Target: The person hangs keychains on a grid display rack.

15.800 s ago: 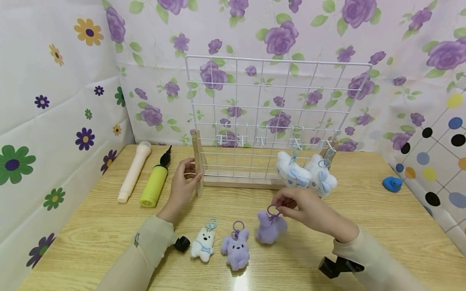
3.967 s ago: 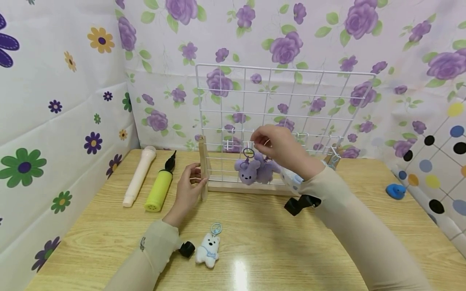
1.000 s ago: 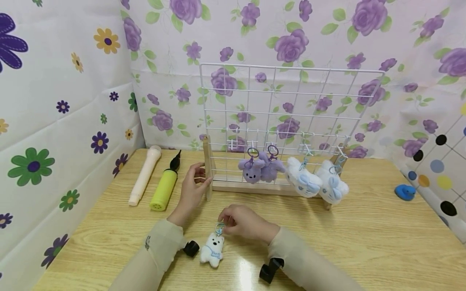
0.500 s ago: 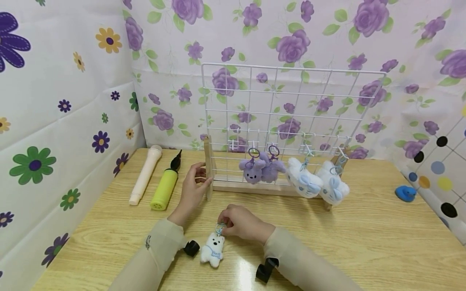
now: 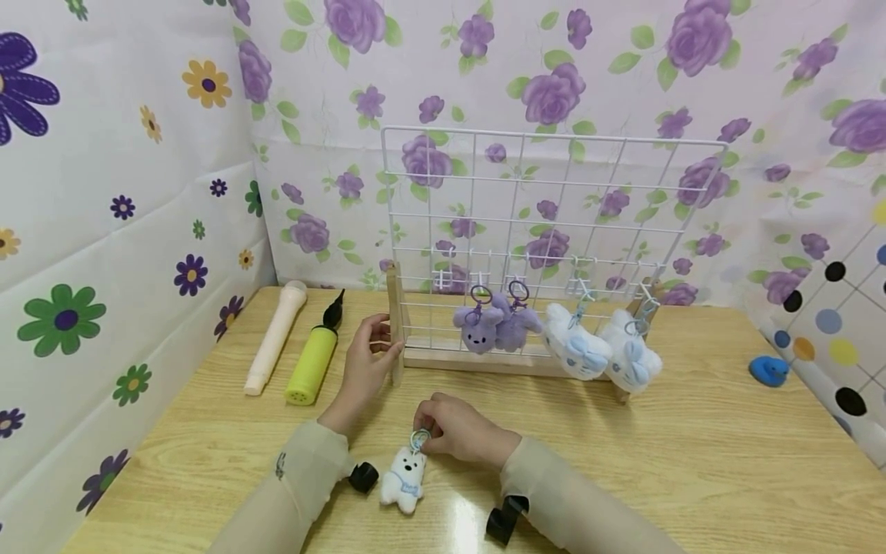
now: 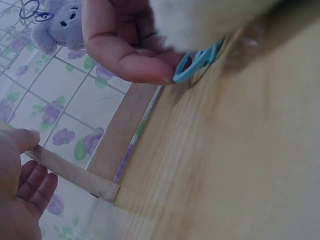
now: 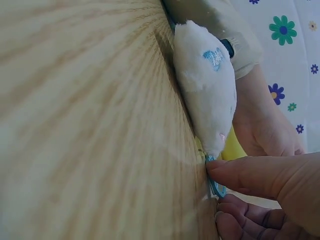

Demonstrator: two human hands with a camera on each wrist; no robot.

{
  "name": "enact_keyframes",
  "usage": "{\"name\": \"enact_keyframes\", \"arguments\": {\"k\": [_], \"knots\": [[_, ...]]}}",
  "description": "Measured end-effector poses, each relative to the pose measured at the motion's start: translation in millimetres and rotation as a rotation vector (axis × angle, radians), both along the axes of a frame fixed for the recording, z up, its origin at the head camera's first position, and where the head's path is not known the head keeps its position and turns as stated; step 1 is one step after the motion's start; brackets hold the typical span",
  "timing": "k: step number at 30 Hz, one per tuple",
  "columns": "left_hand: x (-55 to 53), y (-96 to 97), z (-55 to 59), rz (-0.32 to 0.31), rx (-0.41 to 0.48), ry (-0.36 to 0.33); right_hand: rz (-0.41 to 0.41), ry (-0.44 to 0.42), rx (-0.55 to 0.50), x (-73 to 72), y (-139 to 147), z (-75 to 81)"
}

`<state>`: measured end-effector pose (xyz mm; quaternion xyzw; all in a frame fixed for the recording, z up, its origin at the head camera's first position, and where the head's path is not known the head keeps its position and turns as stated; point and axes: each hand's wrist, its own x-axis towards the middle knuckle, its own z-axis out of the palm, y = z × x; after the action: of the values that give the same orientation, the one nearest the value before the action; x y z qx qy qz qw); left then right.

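Observation:
My right hand pinches the light-blue ring of a white bear plush keychain, which lies face up on the table. In the right wrist view the thumb presses the ring beside the bear's head. My left hand grips the left wooden upright of a white wire grid rack, thumb in front. Two purple plush keychains hang from hooks in the middle of the rack. Two white plush keychains with blue bows hang at its right.
A pale pink microphone-shaped stick and a yellow-green hand pump lie left of the rack. A small blue duck-like toy sits at the far right. A bare hook is on the rack's left.
Since the earliest frame, both purple keychains have gone from the table onto the rack's hooks. My right hand has come to the white bear's ring; over the last second it barely moves.

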<state>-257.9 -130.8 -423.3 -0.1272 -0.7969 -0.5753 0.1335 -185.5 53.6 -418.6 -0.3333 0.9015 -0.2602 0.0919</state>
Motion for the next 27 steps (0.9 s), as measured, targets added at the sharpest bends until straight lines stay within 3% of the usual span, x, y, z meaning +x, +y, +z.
{"name": "enact_keyframes", "arguments": {"k": [13, 21, 27], "knots": [[-2.4, -0.8, -2.2, -0.004, 0.007, -0.010, -0.024, -0.029, -0.039, 1.2, 1.8, 0.3], [-2.1, -1.1, -2.3, -0.004, 0.004, 0.000, -0.026, -0.092, -0.143, 4.2, 8.4, 0.8], [8.1, 3.1, 11.0, -0.005, -0.010, -0.028, -0.030, -0.119, -0.193, 7.3, 13.6, 7.7]]}}
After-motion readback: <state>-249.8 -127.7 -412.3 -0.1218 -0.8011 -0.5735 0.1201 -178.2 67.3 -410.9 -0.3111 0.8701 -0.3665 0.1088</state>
